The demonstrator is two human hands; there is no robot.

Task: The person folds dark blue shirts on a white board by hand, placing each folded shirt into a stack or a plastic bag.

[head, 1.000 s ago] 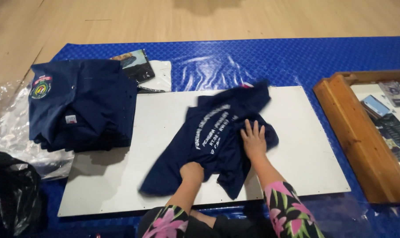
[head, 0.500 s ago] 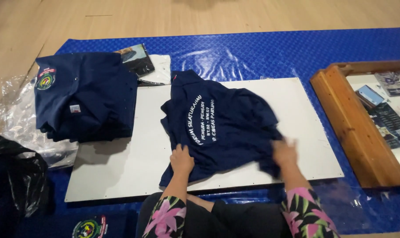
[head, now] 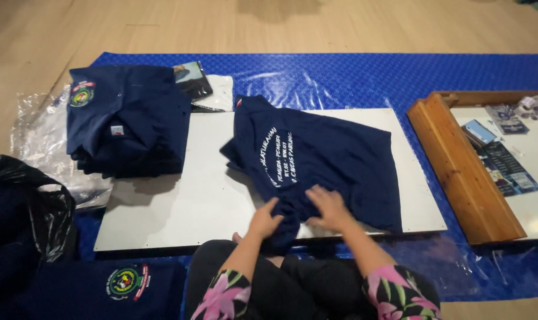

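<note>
At the lower centre of the frame, the left hand [head: 264, 222] pinches and the right hand [head: 330, 207] presses flat the near hem of the soft, light navy shirt [head: 334, 157] spread on the white board [head: 186, 201], best gripped at hem corners.

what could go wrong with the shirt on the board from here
1. The navy shirt lies askew on the white board, and the left hand bunches its near hem while the right hand presses flat, so creases may get folded in.
2. The near corner hangs over the board's edge toward the person's lap, so it could drag crooked.
3. The stack of folded shirts overlaps the board's left end, so a wide sweep of cloth might knock it.
</note>
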